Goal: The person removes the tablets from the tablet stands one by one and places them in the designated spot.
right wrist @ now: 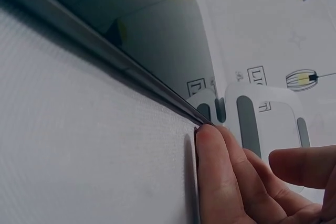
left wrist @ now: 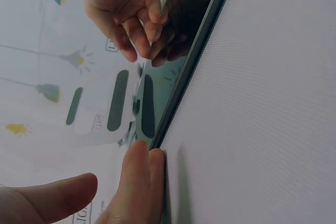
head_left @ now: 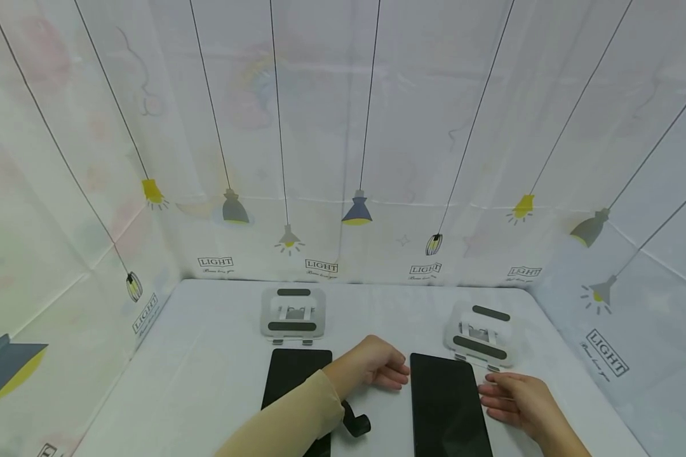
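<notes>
A flat black tablet (head_left: 448,406) with a glossy face lies on the white table between my hands. My left hand (head_left: 377,363) is at its left edge, and in the left wrist view the fingertips (left wrist: 137,163) touch that edge while the thumb stands apart. On the opposite side is my right hand (head_left: 517,403); its fingertips (right wrist: 210,145) touch the right edge, thumb raised away. A second black tablet (head_left: 297,371) lies to the left, partly hidden under my left forearm. Beside that sleeve, a small black object (head_left: 357,424) shows only in part; its kind is unclear.
Behind the left tablet lies a white folding stand (head_left: 265,311) with dark grey pads. Another such stand (head_left: 453,330) lies at an angle behind the right tablet. A printed cloth (head_left: 320,127) with lamp pictures encloses the back and sides of the table.
</notes>
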`<state>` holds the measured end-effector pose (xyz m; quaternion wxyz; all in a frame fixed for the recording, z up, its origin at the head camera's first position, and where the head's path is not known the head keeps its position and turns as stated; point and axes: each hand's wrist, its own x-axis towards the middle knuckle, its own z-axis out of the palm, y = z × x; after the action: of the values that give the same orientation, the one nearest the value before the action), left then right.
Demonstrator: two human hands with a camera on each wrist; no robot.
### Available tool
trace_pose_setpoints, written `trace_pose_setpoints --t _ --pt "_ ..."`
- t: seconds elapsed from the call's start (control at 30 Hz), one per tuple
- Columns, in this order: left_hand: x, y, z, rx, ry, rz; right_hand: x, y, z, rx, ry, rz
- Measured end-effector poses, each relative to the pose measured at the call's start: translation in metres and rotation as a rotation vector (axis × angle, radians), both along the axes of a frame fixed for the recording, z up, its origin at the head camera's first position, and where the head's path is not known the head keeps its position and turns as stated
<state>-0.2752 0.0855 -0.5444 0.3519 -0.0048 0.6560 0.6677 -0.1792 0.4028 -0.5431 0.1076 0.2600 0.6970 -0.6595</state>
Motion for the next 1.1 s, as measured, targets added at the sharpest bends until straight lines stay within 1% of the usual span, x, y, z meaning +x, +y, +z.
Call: trace_pose_setpoints --t 0.1,0.23,0.37,0.43,0.5,0.57,0.67,0.73,0.83,0.87,0.97,1.03,1.1 --pt "-0.001 -0.002 0.000 -0.005 0.027 -0.016 -0.001 0.001 -0.001 -0.004 0.000 -0.015" --pt "-0.002 -0.007 0.002 -0.015 0.097 -0.039 -0.002 0.001 0.000 -0.005 0.011 -0.032" --pt "-0.003 -0.011 0.007 -0.017 0.164 -0.053 -0.001 -0.001 0.004 0.001 0.032 -0.026" --pt "-0.004 -0.013 0.009 -0.039 0.217 -0.050 -0.002 -0.003 0.007 0.019 0.048 -0.021" --pt "-0.005 -0.014 0.012 -0.096 0.299 -0.042 -0.003 -0.006 0.010 0.060 0.075 -0.005" --pt "-0.006 -0.016 0.015 -0.189 0.403 -0.036 -0.005 -0.011 0.013 0.125 0.115 0.017" --pt "-0.008 -0.021 0.020 -0.354 0.566 -0.030 -0.006 -0.019 0.018 0.253 0.181 0.045" --pt "-0.008 -0.025 0.024 -0.442 0.656 -0.028 -0.007 -0.026 0.022 0.344 0.230 0.065" --pt "-0.007 -0.033 0.033 -0.515 0.778 -0.024 -0.010 -0.038 0.029 0.506 0.322 0.099" --pt "-0.007 -0.036 0.036 -0.534 0.810 -0.024 -0.011 -0.042 0.031 0.567 0.355 0.109" --pt "-0.005 -0.045 0.045 -0.582 0.908 -0.021 -0.013 -0.054 0.036 0.707 0.441 0.141" --pt "-0.004 -0.051 0.050 -0.616 0.960 -0.017 -0.015 -0.063 0.040 0.778 0.487 0.159" --pt "-0.003 -0.058 0.054 -0.635 0.999 -0.009 -0.017 -0.071 0.044 0.822 0.528 0.176"
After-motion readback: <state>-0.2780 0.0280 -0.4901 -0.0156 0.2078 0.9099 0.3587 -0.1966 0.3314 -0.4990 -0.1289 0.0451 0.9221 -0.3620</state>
